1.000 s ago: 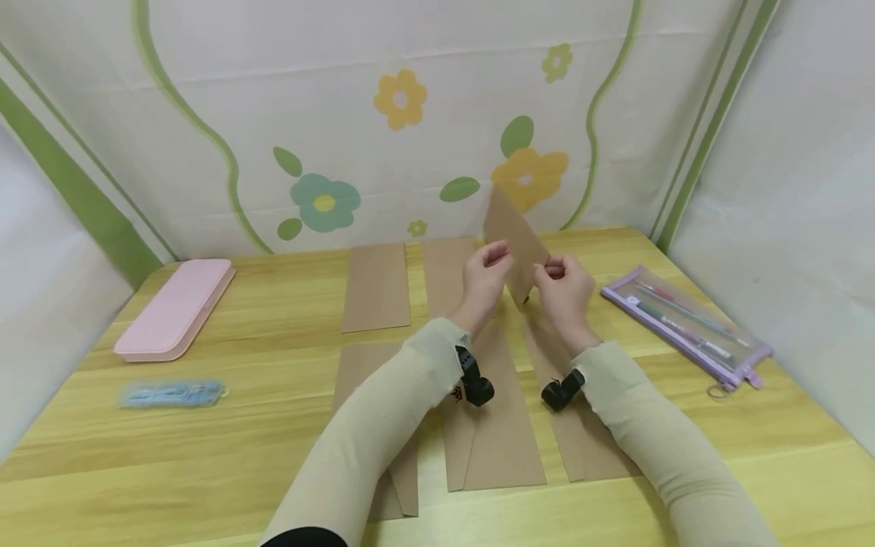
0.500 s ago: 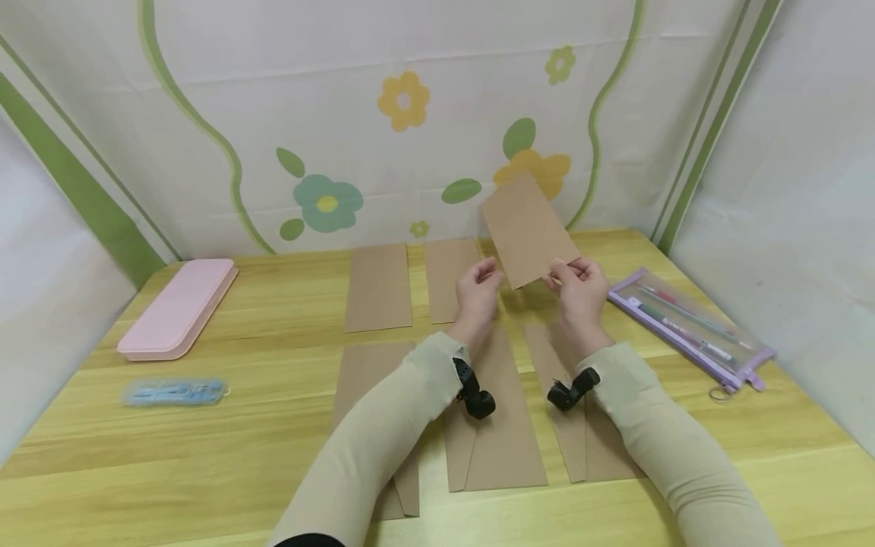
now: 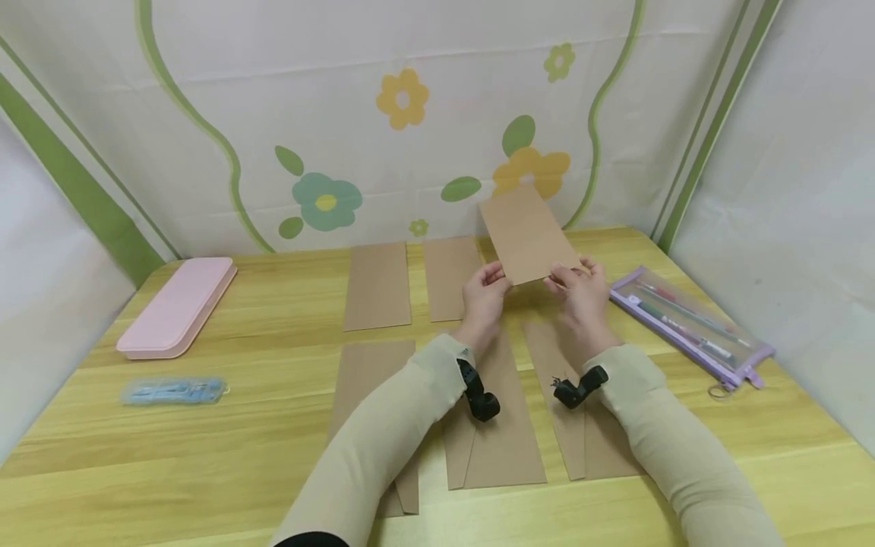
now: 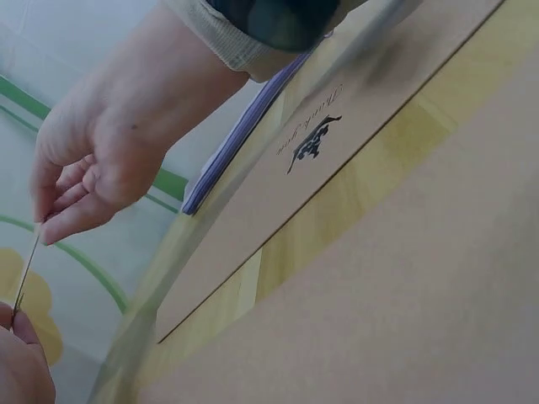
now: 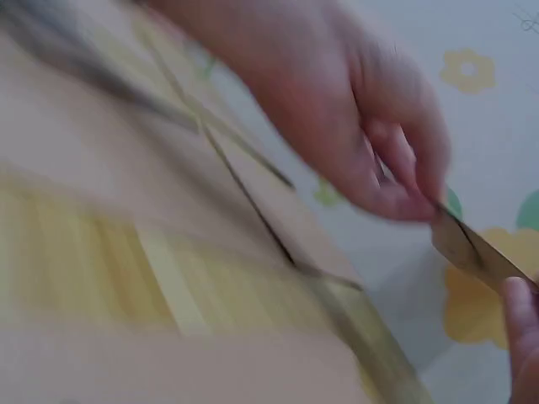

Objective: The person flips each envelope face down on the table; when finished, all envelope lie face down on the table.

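We are stretching both arms forward, left hand [image 3: 484,298] and right hand [image 3: 582,298] each pinching, with curled fingers, the near edge of one tilted brown envelope [image 3: 528,234] above the worktop [image 3: 260,448]; five flat envelopes [image 3: 377,287] are lying there.

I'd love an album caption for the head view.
Left hand and right hand hold a rectangular brown paper piece above a yellow wood-grain table.
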### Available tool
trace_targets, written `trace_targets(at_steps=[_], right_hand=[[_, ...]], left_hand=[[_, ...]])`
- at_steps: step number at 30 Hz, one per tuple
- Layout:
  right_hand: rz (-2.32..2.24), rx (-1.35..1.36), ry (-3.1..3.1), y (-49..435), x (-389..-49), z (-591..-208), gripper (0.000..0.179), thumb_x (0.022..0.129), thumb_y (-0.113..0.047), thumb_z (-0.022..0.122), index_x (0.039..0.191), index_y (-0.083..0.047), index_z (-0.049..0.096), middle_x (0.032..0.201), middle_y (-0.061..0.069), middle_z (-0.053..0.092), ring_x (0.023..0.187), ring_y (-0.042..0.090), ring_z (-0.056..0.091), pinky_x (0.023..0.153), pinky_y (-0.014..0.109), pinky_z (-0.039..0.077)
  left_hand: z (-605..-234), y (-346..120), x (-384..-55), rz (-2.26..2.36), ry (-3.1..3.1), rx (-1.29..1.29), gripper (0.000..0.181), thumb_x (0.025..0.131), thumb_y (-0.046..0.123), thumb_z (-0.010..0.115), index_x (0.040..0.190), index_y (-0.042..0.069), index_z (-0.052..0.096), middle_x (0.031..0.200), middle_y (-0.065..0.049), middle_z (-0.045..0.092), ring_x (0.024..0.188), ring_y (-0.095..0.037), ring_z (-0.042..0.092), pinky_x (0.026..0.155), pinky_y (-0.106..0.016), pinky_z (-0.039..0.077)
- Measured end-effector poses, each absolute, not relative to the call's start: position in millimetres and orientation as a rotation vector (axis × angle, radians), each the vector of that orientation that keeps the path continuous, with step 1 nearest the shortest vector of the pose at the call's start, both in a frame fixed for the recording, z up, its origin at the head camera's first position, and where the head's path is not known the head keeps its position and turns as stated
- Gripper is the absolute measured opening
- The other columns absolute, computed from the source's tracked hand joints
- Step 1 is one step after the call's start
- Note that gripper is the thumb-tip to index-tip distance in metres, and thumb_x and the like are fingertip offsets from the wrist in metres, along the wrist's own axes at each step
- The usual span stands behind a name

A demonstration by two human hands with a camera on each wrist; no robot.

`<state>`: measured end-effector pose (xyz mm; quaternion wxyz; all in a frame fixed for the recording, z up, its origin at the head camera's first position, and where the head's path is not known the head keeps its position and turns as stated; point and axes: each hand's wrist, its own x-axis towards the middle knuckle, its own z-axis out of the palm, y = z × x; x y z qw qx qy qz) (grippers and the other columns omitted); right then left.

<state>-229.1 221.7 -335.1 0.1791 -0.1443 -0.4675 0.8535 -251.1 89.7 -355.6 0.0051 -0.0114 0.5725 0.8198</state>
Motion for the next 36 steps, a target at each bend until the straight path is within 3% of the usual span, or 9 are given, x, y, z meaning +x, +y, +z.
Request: trace_targets(at_steps=[4, 10, 16, 21, 26, 32, 36], right_hand=[[2.308, -0.267, -1.818, 244, -227, -331, 0.052, 0.081, 0.01, 0.061, 0.124, -0.006, 0.037, 0.076, 0.003, 0.051, 0.065, 0.011, 0.063, 0.065, 0.021, 0.055], [2.047, -0.087, -2.427, 278, -230, -332, 0.062, 0.088, -0.002, 0.058, 0.141, 0.004, 0.026, 0.077, -0.001, 0.061, 0.071, 0.01, 0.064, 0.07, 0.021, 0.054], [1.921, -0.061, -2.688, 294, -230, -339, 0.059, 0.09, -0.002, 0.052, 0.141, 0.008, 0.025, 0.09, 0.005, 0.059, 0.078, 0.01, 0.061, 0.075, 0.025, 0.055], [1.994, -0.102, -2.692, 299, -230, -348, 0.059, 0.091, 0.001, 0.05, 0.142, 0.009, 0.021, 0.086, 0.003, 0.059, 0.074, 0.008, 0.06, 0.073, 0.023, 0.054], [2.037, -0.125, -2.683, 301, -232, -352, 0.059, 0.091, 0.001, 0.049, 0.142, 0.009, 0.02, 0.083, 0.001, 0.059, 0.071, 0.008, 0.06, 0.072, 0.021, 0.054], [1.954, -0.164, -2.731, 300, -233, -357, 0.062, 0.09, -0.003, 0.054, 0.142, 0.008, 0.022, 0.083, -0.002, 0.061, 0.07, 0.007, 0.06, 0.07, 0.021, 0.054], [1.901, -0.177, -2.743, 297, -234, -358, 0.064, 0.089, -0.004, 0.056, 0.142, 0.008, 0.02, 0.097, 0.008, 0.057, 0.072, 0.005, 0.06, 0.071, 0.021, 0.054]], left_hand=[[-356, 85, -252, 2.527, 1.84, -0.032, 0.038, 0.076, -0.013, 0.057, 0.112, -0.002, 0.062, 0.092, -0.001, 0.058, 0.086, -0.009, 0.052, 0.073, -0.018, 0.05], [-364, 80, -253, 2.394, 1.926, 0.01, 0.037, 0.078, -0.013, 0.058, 0.113, -0.003, 0.061, 0.092, -0.002, 0.057, 0.087, -0.01, 0.051, 0.076, -0.018, 0.048], [-368, 79, -251, 2.174, 1.979, 0.048, 0.044, 0.08, -0.009, 0.06, 0.123, -0.002, 0.055, 0.099, -0.004, 0.056, 0.09, -0.012, 0.05, 0.077, -0.02, 0.045], [-370, 81, -251, 1.998, 2.059, 0.078, 0.051, 0.08, -0.007, 0.06, 0.129, -0.002, 0.05, 0.112, -0.009, 0.057, 0.094, -0.015, 0.05, 0.074, -0.02, 0.045], [-369, 84, -251, 1.911, 2.127, 0.093, 0.051, 0.08, -0.008, 0.058, 0.13, -0.002, 0.05, 0.114, -0.009, 0.057, 0.089, -0.013, 0.047, 0.068, -0.019, 0.041], [-367, 85, -250, 1.855, 2.146, 0.107, 0.054, 0.081, -0.005, 0.06, 0.133, -0.001, 0.047, 0.123, -0.011, 0.054, 0.105, -0.016, 0.05, 0.088, -0.026, 0.046], [-366, 86, -248, 1.842, 2.114, 0.114, 0.056, 0.082, -0.002, 0.061, 0.135, 0.0, 0.045, 0.131, -0.012, 0.05, 0.121, -0.021, 0.047, 0.098, -0.032, 0.042]])
